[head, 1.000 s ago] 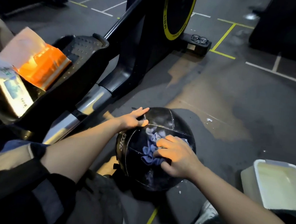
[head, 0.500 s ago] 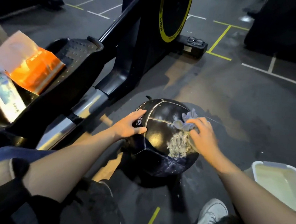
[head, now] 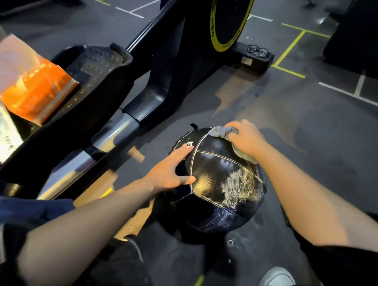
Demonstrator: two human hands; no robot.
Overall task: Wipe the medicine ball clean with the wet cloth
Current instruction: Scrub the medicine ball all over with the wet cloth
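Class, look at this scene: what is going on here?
A person is cleaning a black medicine ball on a gym floor. The left hand lies flat against the ball's side to steady it, while the right hand presses a grey cloth on its far upper part. A whitish smear is on the near panel.
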